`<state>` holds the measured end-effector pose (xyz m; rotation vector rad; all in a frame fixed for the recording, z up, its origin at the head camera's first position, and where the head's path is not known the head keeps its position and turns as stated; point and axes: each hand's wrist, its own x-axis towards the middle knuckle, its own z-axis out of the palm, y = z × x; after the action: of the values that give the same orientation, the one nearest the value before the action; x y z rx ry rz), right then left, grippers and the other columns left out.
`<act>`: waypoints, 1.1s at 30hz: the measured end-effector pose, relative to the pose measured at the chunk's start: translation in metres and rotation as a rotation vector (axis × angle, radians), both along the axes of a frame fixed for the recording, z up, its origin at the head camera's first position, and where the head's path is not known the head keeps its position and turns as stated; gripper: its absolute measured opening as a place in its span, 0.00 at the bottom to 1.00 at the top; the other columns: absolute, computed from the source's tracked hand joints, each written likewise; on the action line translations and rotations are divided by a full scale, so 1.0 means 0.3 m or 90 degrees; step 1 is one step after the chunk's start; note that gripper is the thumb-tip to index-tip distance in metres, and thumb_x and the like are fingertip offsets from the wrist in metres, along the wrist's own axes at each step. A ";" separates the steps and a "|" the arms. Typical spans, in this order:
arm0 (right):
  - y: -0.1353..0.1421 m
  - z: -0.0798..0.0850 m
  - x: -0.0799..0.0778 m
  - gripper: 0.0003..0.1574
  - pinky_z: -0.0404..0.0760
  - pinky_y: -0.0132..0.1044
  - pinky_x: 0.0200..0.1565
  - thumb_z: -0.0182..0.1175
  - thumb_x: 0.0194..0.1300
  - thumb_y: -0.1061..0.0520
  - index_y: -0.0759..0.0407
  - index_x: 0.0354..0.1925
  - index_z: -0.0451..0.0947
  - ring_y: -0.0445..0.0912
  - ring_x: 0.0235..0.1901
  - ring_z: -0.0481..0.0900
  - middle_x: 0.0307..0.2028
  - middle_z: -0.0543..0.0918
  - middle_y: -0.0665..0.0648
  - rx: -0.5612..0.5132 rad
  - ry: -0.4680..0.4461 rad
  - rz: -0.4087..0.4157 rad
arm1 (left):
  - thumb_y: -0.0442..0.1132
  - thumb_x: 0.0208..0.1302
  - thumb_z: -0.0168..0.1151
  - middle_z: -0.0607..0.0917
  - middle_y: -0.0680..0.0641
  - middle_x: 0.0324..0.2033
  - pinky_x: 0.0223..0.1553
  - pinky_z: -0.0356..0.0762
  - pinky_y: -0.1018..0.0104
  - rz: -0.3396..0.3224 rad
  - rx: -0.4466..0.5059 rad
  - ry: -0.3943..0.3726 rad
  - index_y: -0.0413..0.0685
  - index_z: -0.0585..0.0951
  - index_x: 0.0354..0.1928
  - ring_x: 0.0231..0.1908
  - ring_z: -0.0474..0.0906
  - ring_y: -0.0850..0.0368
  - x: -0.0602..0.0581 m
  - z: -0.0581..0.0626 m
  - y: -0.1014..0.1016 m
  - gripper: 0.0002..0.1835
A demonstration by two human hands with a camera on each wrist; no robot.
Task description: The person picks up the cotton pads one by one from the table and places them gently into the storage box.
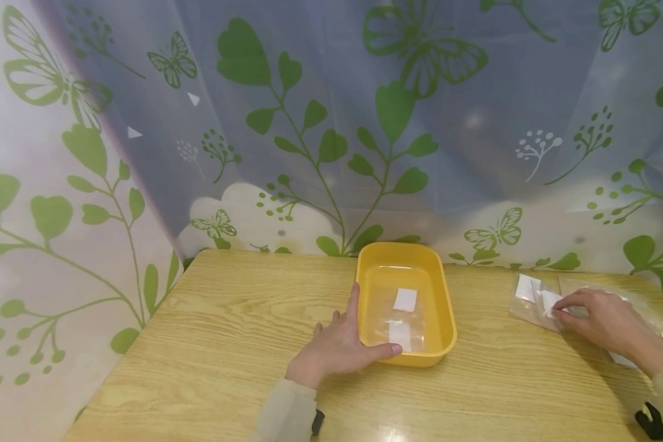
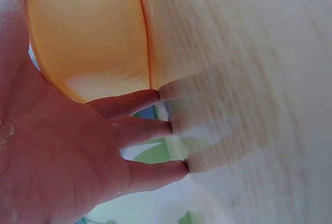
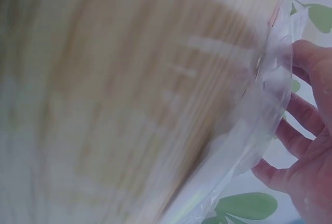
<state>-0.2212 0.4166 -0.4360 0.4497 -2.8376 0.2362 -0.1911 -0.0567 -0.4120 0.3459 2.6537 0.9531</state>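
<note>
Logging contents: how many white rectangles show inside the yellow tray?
2: the farther rectangle near the middle of the yellow tray, the nearer rectangle by the left hand. Others may be hidden beneath.

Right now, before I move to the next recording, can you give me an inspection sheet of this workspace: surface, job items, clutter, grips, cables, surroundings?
Surface: wood-grain table, with glare at its near edge.
Job items: yellow bin, upright, with clear bags inside and two white slips showing; more bags on the right, count unclear.
Clutter: nothing seen.
Left grip: fingers extended, index finger along the bin's left side, thumb over its near rim.
Right grip: pinches a bag at the right-hand group.
Cables: nothing seen.
Surroundings: backdrop printed with leaves and butterflies, behind and left of the table.
</note>
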 end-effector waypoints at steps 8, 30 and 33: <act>-0.024 0.000 0.013 0.07 0.82 0.64 0.38 0.76 0.52 0.61 0.55 0.33 0.89 0.67 0.37 0.85 0.36 0.89 0.64 -0.023 0.075 0.038 | 0.78 0.52 0.64 0.63 0.38 0.77 0.76 0.42 0.27 0.000 0.005 0.006 0.63 0.27 0.82 0.79 0.52 0.33 0.000 -0.004 0.002 0.72; -0.151 0.044 0.043 0.22 0.75 0.34 0.31 0.78 0.38 0.64 0.41 0.28 0.81 0.46 0.31 0.82 0.31 0.86 0.47 -0.075 0.224 0.120 | 0.79 0.52 0.63 0.62 0.38 0.78 0.76 0.42 0.27 -0.001 -0.003 0.005 0.63 0.26 0.81 0.79 0.52 0.33 0.001 -0.005 0.002 0.71; -0.168 0.049 0.046 0.23 0.75 0.31 0.35 0.79 0.37 0.64 0.41 0.28 0.82 0.49 0.33 0.83 0.32 0.87 0.47 -0.084 0.234 0.129 | 0.79 0.53 0.63 0.62 0.38 0.78 0.75 0.43 0.26 -0.003 0.000 0.008 0.63 0.26 0.81 0.79 0.52 0.33 0.002 -0.004 0.002 0.71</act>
<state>-0.2075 0.3663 -0.4212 0.6765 -2.4032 0.3377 -0.1906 -0.0560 -0.4132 0.3592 2.6635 0.9515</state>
